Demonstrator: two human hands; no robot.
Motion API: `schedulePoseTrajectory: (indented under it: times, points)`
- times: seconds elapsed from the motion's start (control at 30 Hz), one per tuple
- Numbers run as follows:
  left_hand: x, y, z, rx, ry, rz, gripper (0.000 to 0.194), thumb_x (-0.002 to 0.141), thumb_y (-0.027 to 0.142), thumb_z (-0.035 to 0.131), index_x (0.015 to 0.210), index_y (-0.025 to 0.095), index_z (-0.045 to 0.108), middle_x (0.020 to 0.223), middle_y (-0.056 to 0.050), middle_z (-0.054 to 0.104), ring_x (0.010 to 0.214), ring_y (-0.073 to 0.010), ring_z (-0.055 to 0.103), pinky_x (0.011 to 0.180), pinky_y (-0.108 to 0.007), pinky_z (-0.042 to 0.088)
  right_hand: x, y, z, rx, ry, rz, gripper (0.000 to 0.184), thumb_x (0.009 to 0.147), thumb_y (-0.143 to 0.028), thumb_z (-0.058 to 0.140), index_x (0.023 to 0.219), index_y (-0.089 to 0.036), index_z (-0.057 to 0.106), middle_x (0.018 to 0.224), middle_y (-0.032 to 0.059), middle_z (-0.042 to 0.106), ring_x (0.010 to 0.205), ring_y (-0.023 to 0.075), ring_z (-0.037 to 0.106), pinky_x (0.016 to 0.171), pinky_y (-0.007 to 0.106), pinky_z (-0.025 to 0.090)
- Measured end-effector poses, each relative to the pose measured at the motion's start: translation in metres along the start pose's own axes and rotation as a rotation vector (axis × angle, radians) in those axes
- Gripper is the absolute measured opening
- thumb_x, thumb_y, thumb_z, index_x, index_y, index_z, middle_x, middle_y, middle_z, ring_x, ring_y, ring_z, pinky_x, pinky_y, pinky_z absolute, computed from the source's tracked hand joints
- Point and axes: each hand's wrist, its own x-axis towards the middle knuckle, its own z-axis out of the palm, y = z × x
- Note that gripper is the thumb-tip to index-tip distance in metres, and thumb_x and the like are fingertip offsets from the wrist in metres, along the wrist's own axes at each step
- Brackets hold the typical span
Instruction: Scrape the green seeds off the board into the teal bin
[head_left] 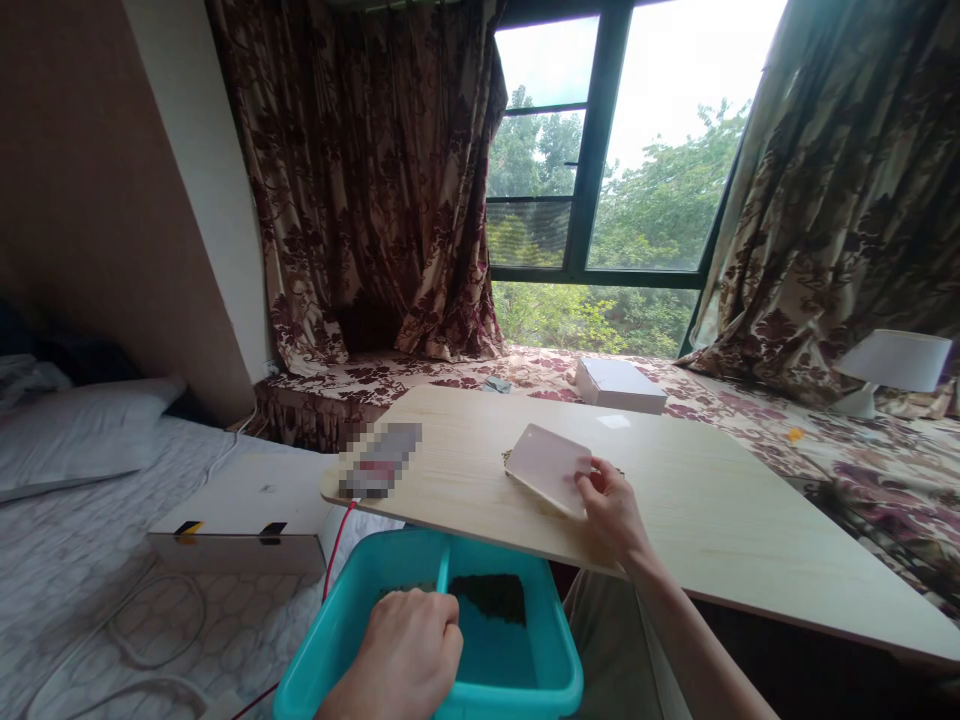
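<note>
My right hand (611, 500) pinches the near right end of a pale, translucent flat scraper (549, 465) with a small hole in one corner. The scraper is tilted on the light wood tabletop (697, 490), and small brownish grains (507, 461) show at its left edge. A turquoise two-part bin (566, 650) is below the table's near edge. Over its middle, my left hand (412, 640) is closed around the divider (444, 565); its fingertips are hidden. Dark, fine material (491, 597) lies in the right compartment, and a few specks show in the left one.
A blurred-out phone-like object (382, 460) with a red cable (337, 545) lies at the table's left end. A white box (240, 500) sits on the bed at left. Another white box (621, 385) and a lamp (892, 365) stand on the window ledge.
</note>
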Motion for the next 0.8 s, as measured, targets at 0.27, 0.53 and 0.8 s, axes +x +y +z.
schedulePoseTrajectory:
  times: [0.27, 0.53, 0.8]
  points:
    - [-0.002, -0.003, -0.003, -0.001, 0.000, -0.013, 0.032, 0.083, 0.017, 0.036, 0.075, 0.022, 0.067, 0.081, -0.006, 0.072, 0.083, -0.0248, 0.066, 0.071, -0.033, 0.040, -0.008, -0.018, -0.001, 0.126, -0.201, 0.078, 0.030, 0.070, -0.037, 0.058, 0.093, -0.017, 0.062, 0.073, 0.0075, 0.073, 0.065, 0.0217, 0.067, 0.058, 0.032, 0.052]
    - [-0.011, 0.004, -0.006, -0.003, -0.033, 0.018, 0.029, 0.081, 0.018, 0.040, 0.075, 0.023, 0.068, 0.081, -0.007, 0.072, 0.083, -0.0262, 0.066, 0.074, -0.036, 0.043, -0.048, -0.026, -0.046, 0.159, -0.384, 0.107, 0.043, 0.065, -0.054, 0.069, 0.091, -0.019, 0.066, 0.074, 0.0081, 0.074, 0.067, 0.0229, 0.068, 0.052, 0.030, 0.052]
    - [0.008, 0.074, 0.003, -0.026, -0.187, 0.200, 0.029, 0.078, 0.018, 0.044, 0.088, 0.018, 0.072, 0.089, -0.014, 0.074, 0.085, -0.0304, 0.069, 0.074, -0.038, 0.047, -0.023, 0.001, -0.121, 0.083, 0.200, 0.132, 0.051, 0.059, -0.047, 0.074, 0.098, -0.014, 0.069, 0.072, 0.0126, 0.075, 0.063, 0.0245, 0.067, 0.048, 0.031, 0.051]
